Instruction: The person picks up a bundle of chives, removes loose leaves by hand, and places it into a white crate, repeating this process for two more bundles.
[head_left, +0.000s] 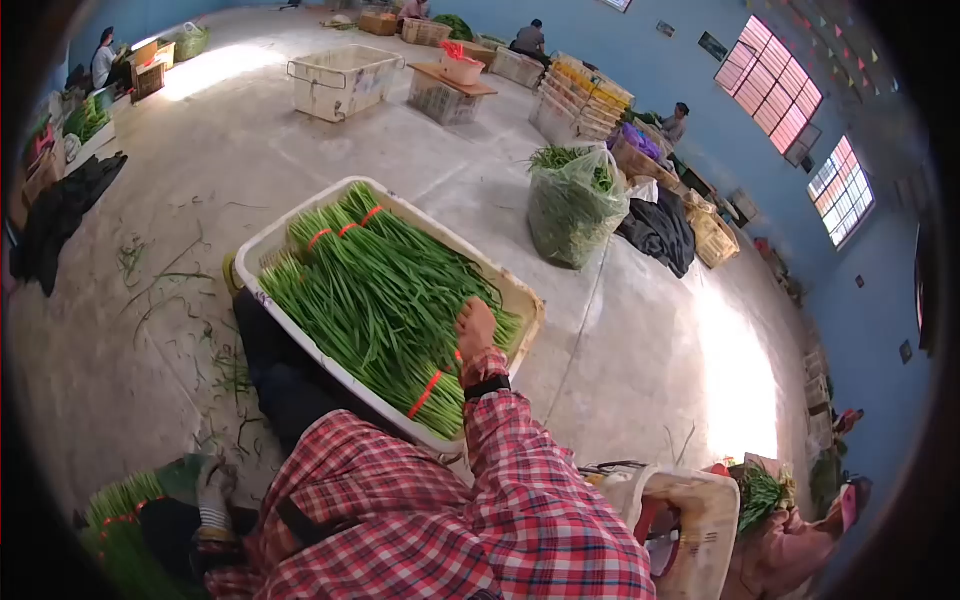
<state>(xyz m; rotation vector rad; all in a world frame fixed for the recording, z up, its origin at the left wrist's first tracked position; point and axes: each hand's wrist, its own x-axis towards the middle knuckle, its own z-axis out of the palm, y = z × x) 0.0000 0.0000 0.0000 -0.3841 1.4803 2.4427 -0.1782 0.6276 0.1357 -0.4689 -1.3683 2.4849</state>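
A white rectangular tub (345, 378) on the floor before me holds long green stalks (385, 290) in bundles with red bands. My right hand (475, 325), bare with a black wristband, lies at the tub's right side, its fingers curled into a bundle near a red band. At the lower left, my left hand (213, 482), seemingly in a grey glove with a striped cuff, is beside banded bundles of green stalks (122, 515) outside the tub. Its fingers are dark and unclear.
Loose leaves (235, 370) litter the floor at left. A clear bag of greens (578, 208) stands beyond the tub, with crates (345, 82) farther back. An off-white container (705, 530) is at lower right, near a seated person (790, 550). Other people sit along the walls.
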